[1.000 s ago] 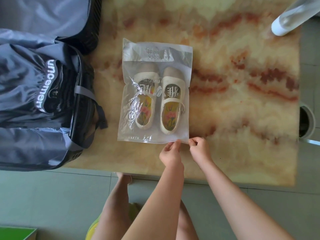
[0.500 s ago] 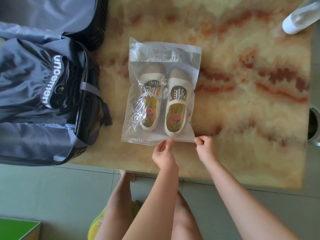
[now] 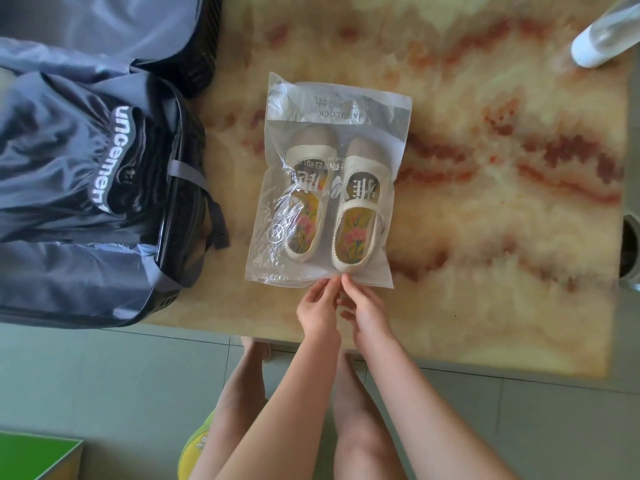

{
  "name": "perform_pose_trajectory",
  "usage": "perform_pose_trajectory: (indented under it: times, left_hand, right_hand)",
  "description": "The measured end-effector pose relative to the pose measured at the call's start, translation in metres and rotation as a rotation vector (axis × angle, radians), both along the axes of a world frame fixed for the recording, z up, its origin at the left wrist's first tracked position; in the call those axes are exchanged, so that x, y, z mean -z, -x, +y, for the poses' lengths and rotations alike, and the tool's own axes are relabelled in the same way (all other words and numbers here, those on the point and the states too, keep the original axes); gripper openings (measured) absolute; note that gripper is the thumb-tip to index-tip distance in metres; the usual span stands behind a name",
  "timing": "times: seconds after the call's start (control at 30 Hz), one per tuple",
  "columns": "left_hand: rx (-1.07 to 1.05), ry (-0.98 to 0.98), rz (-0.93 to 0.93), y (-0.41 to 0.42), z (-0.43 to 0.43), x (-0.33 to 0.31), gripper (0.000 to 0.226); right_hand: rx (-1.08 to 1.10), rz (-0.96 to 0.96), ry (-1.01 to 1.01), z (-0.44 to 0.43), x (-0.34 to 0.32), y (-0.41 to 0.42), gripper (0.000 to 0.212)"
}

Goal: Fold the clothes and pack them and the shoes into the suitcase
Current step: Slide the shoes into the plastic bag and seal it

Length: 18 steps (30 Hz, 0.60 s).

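A clear zip bag (image 3: 370, 109) lies flat on the marble table (image 3: 485, 237). Inside it sit two cream shoes (image 3: 356, 209) with floral insoles, toes pointing away from me. My left hand (image 3: 317, 306) and my right hand (image 3: 363, 306) meet at the middle of the bag's near edge, fingertips pinching the plastic there. The open dark suitcase (image 3: 180, 216) stands at the table's left, with a folded grey-blue garment (image 3: 62, 157) bearing white lettering packed in it.
A white bottle-like object (image 3: 602, 46) lies at the far right corner of the table. A green box (image 3: 31, 455) sits on the floor at the lower left. My legs and a yellow slipper (image 3: 194, 448) are below the table edge.
My right hand slid left along the bag's near edge from its right corner to meet my left hand at the middle. The camera view shifted slightly.
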State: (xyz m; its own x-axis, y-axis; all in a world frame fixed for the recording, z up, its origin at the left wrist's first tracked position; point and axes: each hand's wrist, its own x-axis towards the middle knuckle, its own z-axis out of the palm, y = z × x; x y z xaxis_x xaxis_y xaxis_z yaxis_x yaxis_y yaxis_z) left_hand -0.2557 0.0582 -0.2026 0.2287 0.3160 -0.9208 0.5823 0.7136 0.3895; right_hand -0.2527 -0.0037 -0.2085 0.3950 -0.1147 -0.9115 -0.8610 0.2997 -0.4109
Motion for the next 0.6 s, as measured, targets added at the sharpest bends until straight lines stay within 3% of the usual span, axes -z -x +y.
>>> perform_pose_trajectory:
  times: [0.37, 0.6]
  left_hand:
    - [-0.085, -0.046, 0.010, -0.004, 0.009, 0.001, 0.012]
    - [-0.140, -0.088, -0.003, -0.003, 0.032, -0.014, 0.023]
  right_hand:
    - [0.189, 0.038, 0.147, 0.005, -0.002, -0.004, 0.007]
    - [0.265, -0.026, 0.058, 0.003, -0.017, -0.006, 0.005]
